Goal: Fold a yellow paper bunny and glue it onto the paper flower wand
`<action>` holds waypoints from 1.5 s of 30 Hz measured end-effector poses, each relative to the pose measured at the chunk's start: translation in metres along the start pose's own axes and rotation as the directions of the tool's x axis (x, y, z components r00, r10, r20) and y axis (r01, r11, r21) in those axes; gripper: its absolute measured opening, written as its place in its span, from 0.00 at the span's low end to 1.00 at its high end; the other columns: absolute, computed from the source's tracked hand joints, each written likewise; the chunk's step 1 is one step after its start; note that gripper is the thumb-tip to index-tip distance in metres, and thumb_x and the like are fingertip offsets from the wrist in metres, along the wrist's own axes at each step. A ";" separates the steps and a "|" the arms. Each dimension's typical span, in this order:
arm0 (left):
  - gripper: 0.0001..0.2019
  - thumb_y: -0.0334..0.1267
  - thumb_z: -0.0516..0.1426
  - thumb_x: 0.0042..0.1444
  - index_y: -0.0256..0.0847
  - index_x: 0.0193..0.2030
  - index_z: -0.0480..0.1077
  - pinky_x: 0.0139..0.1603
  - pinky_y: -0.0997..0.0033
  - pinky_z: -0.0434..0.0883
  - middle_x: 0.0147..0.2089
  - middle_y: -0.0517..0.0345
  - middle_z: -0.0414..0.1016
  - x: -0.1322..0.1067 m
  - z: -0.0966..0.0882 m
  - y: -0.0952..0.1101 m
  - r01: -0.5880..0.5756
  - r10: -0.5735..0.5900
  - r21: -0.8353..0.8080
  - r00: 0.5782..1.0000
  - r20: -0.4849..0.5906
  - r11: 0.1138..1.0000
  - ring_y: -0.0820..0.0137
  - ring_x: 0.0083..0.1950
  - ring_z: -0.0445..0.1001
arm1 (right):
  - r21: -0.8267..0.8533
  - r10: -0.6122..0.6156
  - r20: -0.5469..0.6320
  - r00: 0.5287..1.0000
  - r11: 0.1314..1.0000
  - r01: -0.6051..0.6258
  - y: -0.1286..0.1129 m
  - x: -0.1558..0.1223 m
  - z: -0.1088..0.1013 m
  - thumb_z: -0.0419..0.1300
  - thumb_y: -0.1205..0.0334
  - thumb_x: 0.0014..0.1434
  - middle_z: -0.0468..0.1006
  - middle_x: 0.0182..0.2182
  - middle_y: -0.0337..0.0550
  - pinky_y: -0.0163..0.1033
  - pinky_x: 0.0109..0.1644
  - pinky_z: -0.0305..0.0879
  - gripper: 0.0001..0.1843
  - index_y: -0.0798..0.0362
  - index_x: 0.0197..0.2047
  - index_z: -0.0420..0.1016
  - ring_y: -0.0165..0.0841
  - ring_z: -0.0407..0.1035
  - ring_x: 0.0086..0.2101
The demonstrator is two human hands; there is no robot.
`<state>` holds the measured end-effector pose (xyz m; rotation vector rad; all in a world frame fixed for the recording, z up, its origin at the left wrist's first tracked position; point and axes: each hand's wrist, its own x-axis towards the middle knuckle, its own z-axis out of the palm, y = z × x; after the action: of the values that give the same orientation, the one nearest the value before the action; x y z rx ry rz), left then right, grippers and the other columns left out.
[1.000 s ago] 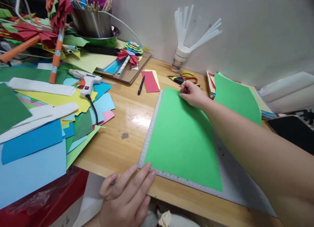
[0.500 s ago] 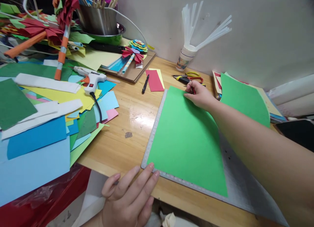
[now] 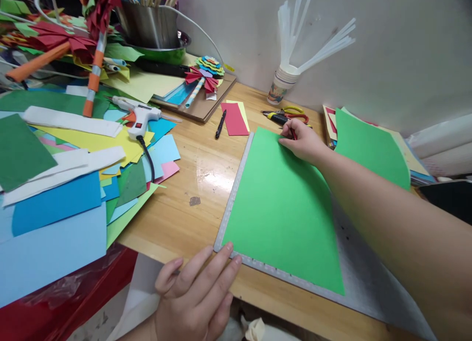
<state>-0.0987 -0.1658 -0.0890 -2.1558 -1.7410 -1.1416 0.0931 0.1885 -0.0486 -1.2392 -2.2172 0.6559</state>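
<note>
A sheet of bright green paper (image 3: 283, 208) lies flat on a grey cutting mat (image 3: 273, 271) with ruled edges. At the mat's near left corner, my left hand (image 3: 199, 292) rests with its fingers stretched out, fingertips on the mat's edge beside the paper. My right hand (image 3: 300, 140) is closed over the far part of the green sheet. A bit of something red and dark shows between its fingers; most of it is hidden in the hand. Just beyond it lie yellow-black and red-handled pliers (image 3: 282, 117).
Coloured paper scraps (image 3: 59, 203) and a white glue gun (image 3: 140, 118) cover the left side. Red paper (image 3: 235, 119) and a black pen (image 3: 221, 124) lie past the mat. Paper cups (image 3: 280, 85) with white glue sticks stand by the wall. A paper stack (image 3: 368, 144) sits at right.
The view has shifted very slightly. Both hands and the green paper keep the same places relative to the mat.
</note>
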 end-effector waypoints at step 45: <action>0.16 0.37 0.51 0.64 0.49 0.52 0.77 0.53 0.67 0.60 0.52 0.69 0.81 0.005 0.002 0.001 0.021 -0.022 -0.033 0.999 -0.045 0.999 0.69 0.43 0.75 | -0.045 -0.006 0.036 0.999 0.999 0.007 -0.003 0.004 0.001 0.64 0.67 0.46 0.67 0.28 0.37 0.43 0.36 0.61 0.16 0.46 0.32 0.59 0.35 0.60 0.29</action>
<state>-0.0970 -0.1610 -0.0865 -2.1172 -1.7427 -1.2230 0.0886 0.1898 -0.0469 -1.2509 -2.2762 0.6343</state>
